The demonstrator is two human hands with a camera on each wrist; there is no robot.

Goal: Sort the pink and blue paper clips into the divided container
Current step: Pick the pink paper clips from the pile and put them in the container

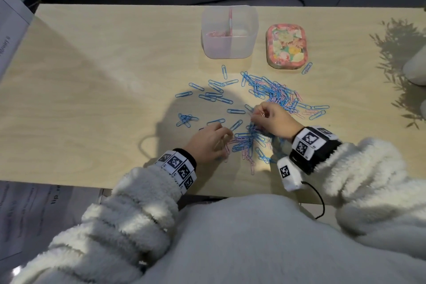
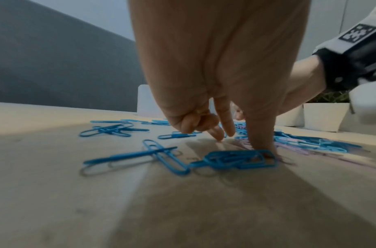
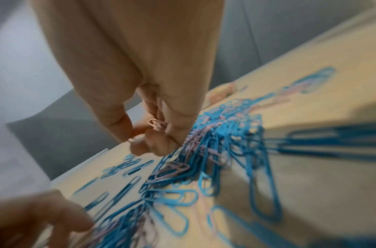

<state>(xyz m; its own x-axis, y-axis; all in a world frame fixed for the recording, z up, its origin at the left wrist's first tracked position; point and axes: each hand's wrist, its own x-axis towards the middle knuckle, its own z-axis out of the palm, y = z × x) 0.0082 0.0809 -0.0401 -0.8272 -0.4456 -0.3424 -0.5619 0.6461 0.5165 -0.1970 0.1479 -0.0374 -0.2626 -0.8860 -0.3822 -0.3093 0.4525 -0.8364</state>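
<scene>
Meanwhile right hand (image 1: pixel 274 120) pinching pink clips (image 3: pixel 156 125), left hand (image 1: pixel 207 142) fingers spread, pressing blue clips (image 2: pixel 240 158)

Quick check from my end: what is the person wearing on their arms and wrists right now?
Both arms are in fluffy white fleece sleeves. The left wrist carries a white band of black-and-white square tags over a black cuff. The right wrist carries a black strap with a white tagged block, a small white tagged box below it, and a thin black cable. Both hands are bare.
</scene>
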